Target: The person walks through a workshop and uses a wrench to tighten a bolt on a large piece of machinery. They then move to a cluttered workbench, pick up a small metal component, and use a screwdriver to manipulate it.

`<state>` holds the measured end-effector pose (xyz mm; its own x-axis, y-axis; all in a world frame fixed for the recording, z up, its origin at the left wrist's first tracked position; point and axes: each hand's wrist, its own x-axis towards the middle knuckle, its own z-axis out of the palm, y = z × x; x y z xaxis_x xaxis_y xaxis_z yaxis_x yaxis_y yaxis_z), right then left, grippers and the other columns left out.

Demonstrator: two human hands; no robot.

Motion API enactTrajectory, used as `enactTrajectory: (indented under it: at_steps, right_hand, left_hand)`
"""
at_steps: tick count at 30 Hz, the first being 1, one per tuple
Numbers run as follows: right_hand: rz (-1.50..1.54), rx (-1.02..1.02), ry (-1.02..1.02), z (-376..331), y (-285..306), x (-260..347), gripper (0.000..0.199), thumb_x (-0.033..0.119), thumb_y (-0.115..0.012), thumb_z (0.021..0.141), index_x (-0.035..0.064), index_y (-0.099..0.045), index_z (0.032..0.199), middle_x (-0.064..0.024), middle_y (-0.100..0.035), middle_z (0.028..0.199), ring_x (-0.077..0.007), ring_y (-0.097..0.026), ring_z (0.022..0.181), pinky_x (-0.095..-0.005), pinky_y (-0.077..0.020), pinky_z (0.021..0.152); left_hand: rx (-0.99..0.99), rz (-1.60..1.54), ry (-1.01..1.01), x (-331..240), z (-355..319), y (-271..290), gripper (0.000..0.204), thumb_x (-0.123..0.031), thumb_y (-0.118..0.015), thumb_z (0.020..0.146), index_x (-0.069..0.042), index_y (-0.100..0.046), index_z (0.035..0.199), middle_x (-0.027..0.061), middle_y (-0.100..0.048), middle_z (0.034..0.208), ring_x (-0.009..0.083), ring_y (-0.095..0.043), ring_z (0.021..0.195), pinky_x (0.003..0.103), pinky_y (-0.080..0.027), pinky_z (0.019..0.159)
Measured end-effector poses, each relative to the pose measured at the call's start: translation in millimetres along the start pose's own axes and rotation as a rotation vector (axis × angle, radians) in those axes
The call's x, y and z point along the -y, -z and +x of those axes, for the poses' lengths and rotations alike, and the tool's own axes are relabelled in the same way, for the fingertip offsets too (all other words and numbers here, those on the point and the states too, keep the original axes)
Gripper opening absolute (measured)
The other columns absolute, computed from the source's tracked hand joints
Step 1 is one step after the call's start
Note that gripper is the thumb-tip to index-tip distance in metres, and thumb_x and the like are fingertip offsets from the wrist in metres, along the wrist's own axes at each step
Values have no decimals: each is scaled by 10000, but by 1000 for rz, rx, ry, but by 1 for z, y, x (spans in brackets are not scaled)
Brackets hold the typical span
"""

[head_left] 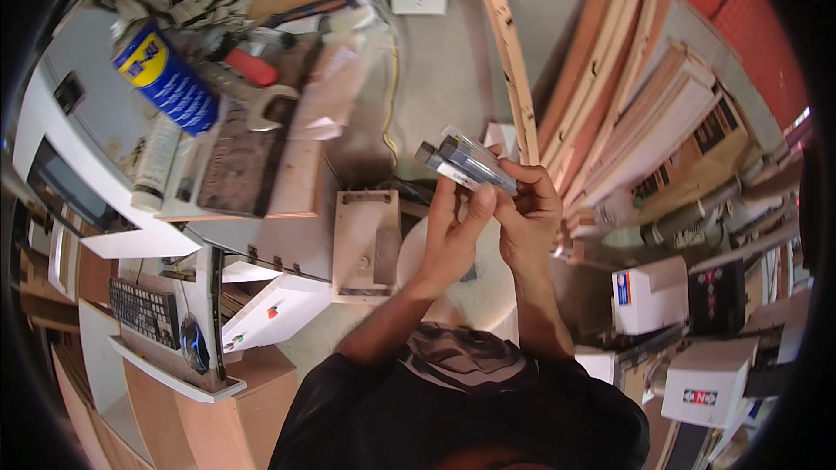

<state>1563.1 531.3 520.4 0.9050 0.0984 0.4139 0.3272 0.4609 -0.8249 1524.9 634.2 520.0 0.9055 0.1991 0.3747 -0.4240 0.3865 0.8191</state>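
In front of my chest, both hands are raised around a small clear plastic case (pixel 479 164) with dark grey parts at its far left end and a white label along its near side. My left hand (pixel 453 233) grips it from the near left, thumb against the label. On the other side my right hand (pixel 529 216) pinches its right end between thumb and fingers. What lies inside the case is too small to make out, and I cannot tell whether it is one piece or two held together.
Left, a cluttered bench holds a blue spray can (pixel 165 78), an open-ended wrench (pixel 272 110) and a white tube (pixel 157 161). A keyboard (pixel 144 310) and mouse (pixel 195 345) sit nearer. Long wooden boards (pixel 601 61) lean at right, above white boxes (pixel 651 296).
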Motion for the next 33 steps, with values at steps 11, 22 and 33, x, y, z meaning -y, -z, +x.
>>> enactTrajectory:
  at_steps: [11, 22, 33]
  right_hand:
    - [-51, -12, -91, -24, 58, 29, 363, -72, -717, 886, -69, -605, 1230, -137, -687, 1066, -146, -688, 873, -265, -598, 701]
    - [-97, 30, 30, -24, 54, 32, 389, -40, -745, 870, -74, -627, 1239, -168, -731, 1024, -154, -714, 846, -249, -582, 722]
    - [-268, 32, 110, -27, 50, 47, 396, -86, -754, 822, -29, -692, 1209, -204, -672, 1230, -221, -673, 1096, -306, -575, 880]
  left_hand:
    - [101, -364, 221, 23, -4, -35, 530, -249, -449, 1086, -33, -300, 1546, 199, -436, 1521, 308, -501, 1334, 414, -472, 1006]
    - [92, -396, 204, 17, 0, -38, 514, -262, -414, 1098, -33, -304, 1545, 205, -452, 1510, 286, -488, 1347, 351, -489, 922]
    - [140, -518, 185, 13, 3, -27, 509, -176, -485, 1059, -14, -348, 1522, 247, -454, 1498, 381, -421, 1412, 500, -369, 1161]
